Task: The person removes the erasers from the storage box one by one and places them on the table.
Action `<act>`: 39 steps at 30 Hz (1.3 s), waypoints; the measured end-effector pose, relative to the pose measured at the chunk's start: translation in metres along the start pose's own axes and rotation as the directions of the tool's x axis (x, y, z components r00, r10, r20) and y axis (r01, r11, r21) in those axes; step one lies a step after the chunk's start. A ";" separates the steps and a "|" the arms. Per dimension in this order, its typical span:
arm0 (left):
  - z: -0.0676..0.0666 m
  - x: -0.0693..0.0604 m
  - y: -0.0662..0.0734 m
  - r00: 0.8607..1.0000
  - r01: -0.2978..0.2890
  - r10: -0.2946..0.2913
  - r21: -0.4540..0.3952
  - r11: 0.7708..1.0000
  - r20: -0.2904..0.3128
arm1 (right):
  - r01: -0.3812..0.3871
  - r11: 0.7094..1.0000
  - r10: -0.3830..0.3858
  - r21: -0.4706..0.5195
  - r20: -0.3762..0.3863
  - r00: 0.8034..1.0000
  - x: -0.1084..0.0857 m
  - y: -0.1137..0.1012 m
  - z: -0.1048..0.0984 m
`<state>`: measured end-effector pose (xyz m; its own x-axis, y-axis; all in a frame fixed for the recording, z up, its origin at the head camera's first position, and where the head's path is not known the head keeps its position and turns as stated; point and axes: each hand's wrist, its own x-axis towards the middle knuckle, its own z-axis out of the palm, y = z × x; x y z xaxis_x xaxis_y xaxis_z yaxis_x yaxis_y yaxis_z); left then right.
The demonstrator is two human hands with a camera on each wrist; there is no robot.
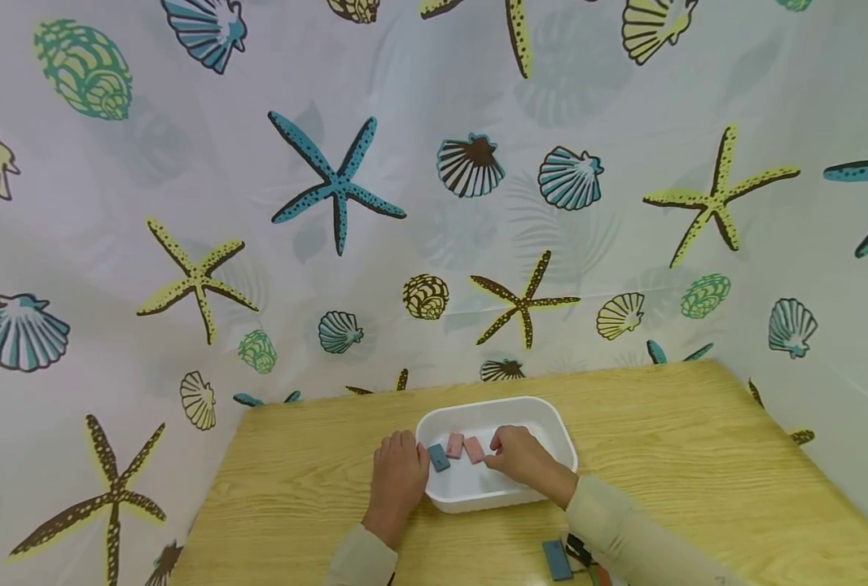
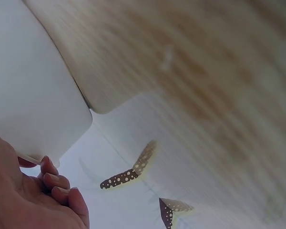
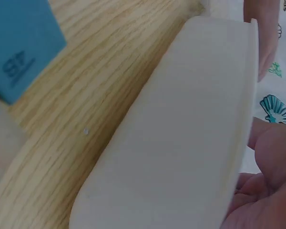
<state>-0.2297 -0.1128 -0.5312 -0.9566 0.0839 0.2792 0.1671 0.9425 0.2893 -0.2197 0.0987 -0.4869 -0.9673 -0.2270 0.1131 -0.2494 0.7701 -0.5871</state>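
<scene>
A white plastic tray (image 1: pixel 471 498) stands on the table, with a blue eraser (image 1: pixel 438 457) and two pink erasers, the left one (image 1: pixel 454 445) and the right one (image 1: pixel 474 449), lying in it. My left hand (image 1: pixel 401 472) holds the tray's left rim; in the left wrist view its fingers (image 2: pixel 59 183) curl at the rim. Inside the tray, my right hand (image 1: pixel 525 457) is just right of the right pink eraser, thumb and forefinger apart. Its fingertips are partly hidden behind the tray wall (image 3: pixel 181 119) in the right wrist view.
Near the table's front, another blue eraser (image 1: pixel 557 560) lies beside several small items partly covered by my right sleeve (image 1: pixel 624 521). One blue eraser (image 3: pixel 26 47) close to the right wrist camera bears a "4B" mark. A patterned curtain (image 1: pixel 419 228) surrounds the wooden table (image 1: pixel 302 464).
</scene>
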 end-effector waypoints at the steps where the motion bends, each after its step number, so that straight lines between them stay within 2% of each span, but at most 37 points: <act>1: 0.000 0.000 0.000 1.000 -0.003 0.003 0.001 1.000 -0.003 | -0.010 1.000 0.010 -0.005 0.005 1.000 0.003 0.000 0.003; 7: 0.001 0.000 -0.001 1.000 -0.011 0.012 0.029 1.000 -0.014 | -0.095 0.995 0.096 -0.021 0.052 0.994 0.017 0.001 0.021; 17: 0.001 -0.002 -0.002 1.000 -0.016 0.017 0.045 0.999 -0.025 | -0.109 0.992 0.110 -0.069 0.015 0.994 0.025 -0.002 0.036; 21: 0.000 -0.001 -0.001 1.000 -0.011 0.012 0.044 0.999 -0.028 | -0.135 0.988 0.139 -0.080 0.035 0.990 0.027 -0.005 0.035; 27: -0.003 -0.001 -0.002 0.999 -0.023 0.024 0.029 0.999 -0.027 | -0.168 0.985 0.169 -0.027 0.048 0.984 0.026 -0.007 0.032; 39: -0.002 0.000 0.000 1.000 -0.019 0.019 0.034 0.999 -0.012 | -0.136 0.987 0.138 0.082 -0.023 0.990 0.021 -0.001 0.018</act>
<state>-0.2289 -0.1132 -0.5289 -0.9502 0.0980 0.2959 0.1767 0.9514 0.2523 -0.2392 0.0826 -0.4985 -0.9933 -0.1049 0.0490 -0.1110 0.7425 -0.6606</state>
